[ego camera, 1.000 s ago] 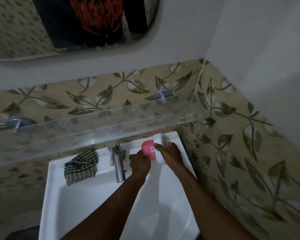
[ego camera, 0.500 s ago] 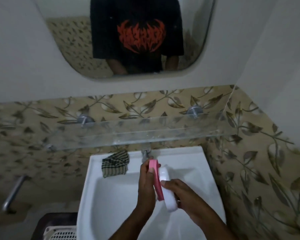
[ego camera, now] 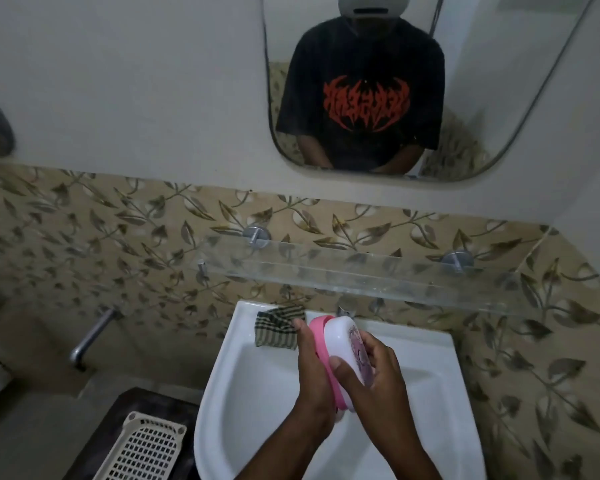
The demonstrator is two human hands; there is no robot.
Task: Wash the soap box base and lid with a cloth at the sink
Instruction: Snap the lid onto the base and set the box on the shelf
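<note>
Both hands hold the soap box on edge over the white sink (ego camera: pixel 253 386). My left hand (ego camera: pixel 312 372) grips the pink base (ego camera: pixel 318 336) from the left. My right hand (ego camera: pixel 371 372) clasps the white lid (ego camera: pixel 343 337), which has a purple print, from the right. Base and lid sit close together, and I cannot tell whether they are joined. A green-and-black checked cloth (ego camera: pixel 278 327) lies on the sink's back left rim, touched by neither hand. The tap (ego camera: pixel 343 310) is mostly hidden behind the box.
A clear glass shelf (ego camera: pixel 361 275) juts out from the wall just above the sink. A mirror (ego camera: pixel 361 84) hangs higher up. A cream perforated basket (ego camera: pixel 142 448) sits on a dark surface at lower left. A metal spout (ego camera: pixel 90 337) sticks out of the left wall.
The hands brought the soap box from the sink's back right rim toward me, over the basin, and turned it on edge. The camera tilted up and shifted left.
</note>
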